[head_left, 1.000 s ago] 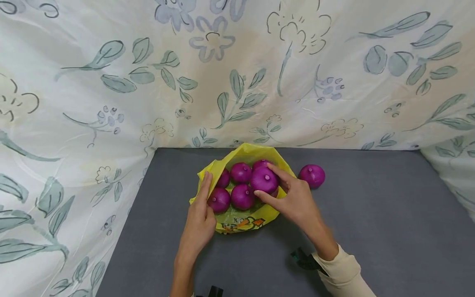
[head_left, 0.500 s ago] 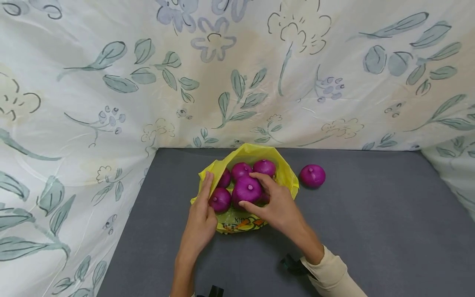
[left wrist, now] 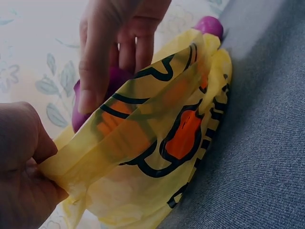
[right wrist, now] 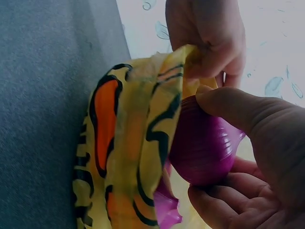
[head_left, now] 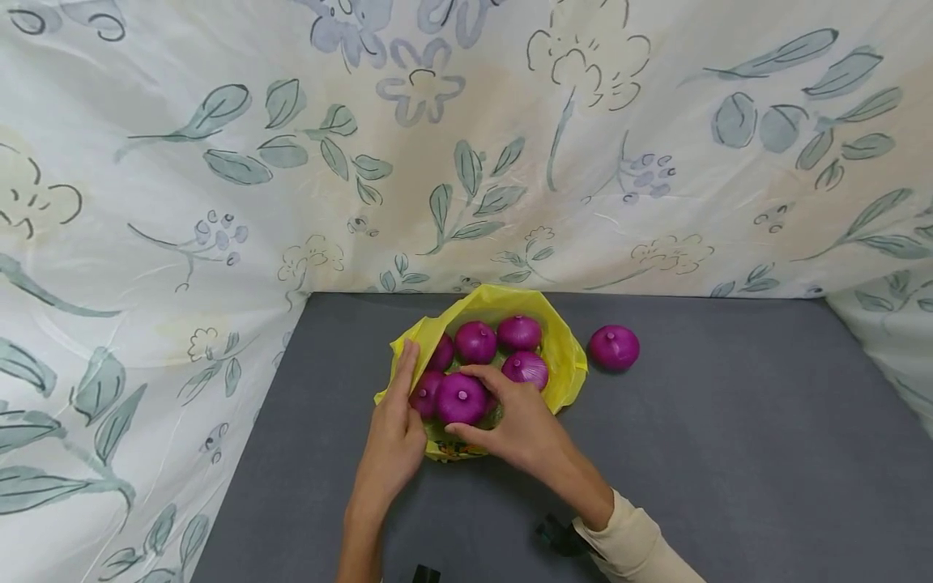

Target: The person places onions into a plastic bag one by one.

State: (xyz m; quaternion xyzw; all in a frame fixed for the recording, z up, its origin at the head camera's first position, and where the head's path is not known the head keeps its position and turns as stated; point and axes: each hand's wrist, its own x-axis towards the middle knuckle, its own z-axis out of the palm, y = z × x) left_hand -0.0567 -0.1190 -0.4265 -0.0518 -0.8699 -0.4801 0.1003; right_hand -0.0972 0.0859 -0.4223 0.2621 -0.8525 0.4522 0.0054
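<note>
A yellow plastic bag (head_left: 561,380) with printed pictures lies with its mouth spread on the dark table. My left hand (head_left: 394,429) pinches the bag's left edge between thumb and fingers, as the left wrist view shows. In my right hand (head_left: 521,425) a purple onion (head_left: 462,398) is held between thumb and fingers, over the bag's mouth at the front left. Several more purple onions sit inside the bag, among them one (head_left: 476,342) at the back and one (head_left: 526,369) at the right. The right wrist view shows the held onion (right wrist: 205,143) right beside the bag's rim.
One loose purple onion (head_left: 615,347) lies on the grey table (head_left: 729,421) just right of the bag. A floral-patterned sheet (head_left: 466,162) hangs behind the table and along its left side.
My right hand has moved the onion left and toward me across the bag's mouth, uncovering the onions at the back and right. The left hand has stayed at the bag's edge.
</note>
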